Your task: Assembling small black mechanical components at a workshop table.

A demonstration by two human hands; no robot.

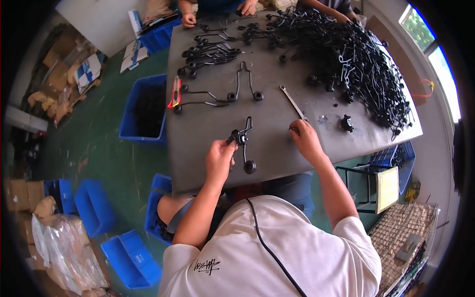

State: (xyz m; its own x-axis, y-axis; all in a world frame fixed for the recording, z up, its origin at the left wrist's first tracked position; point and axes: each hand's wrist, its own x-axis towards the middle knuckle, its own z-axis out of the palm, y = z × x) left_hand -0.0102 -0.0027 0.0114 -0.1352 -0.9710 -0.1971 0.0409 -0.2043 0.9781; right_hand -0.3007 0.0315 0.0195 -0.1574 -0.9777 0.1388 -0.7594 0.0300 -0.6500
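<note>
My left hand (220,157) is closed on a black bent-wire part (246,143) with a clamp-like fitting at its middle and a round black end toward me. Over the table to the right, my right hand (307,138) has its fingertips pinched at a small dark thing too small to name. A metal wrench (291,99) lies just beyond it, its near end by my knuckles. Farther off, a bent black rod pair with round ends (241,84) rests on the table. Beside that lie more black rods (205,92) and a red utility knife (175,91).
A large heap of black wire parts (356,59) covers the table's far right. A small black fitting (347,123) sits nearer. Blue crates (129,114) stand on the floor at left. Other people's hands (189,20) work along the far edge. A stool (387,189) is at right.
</note>
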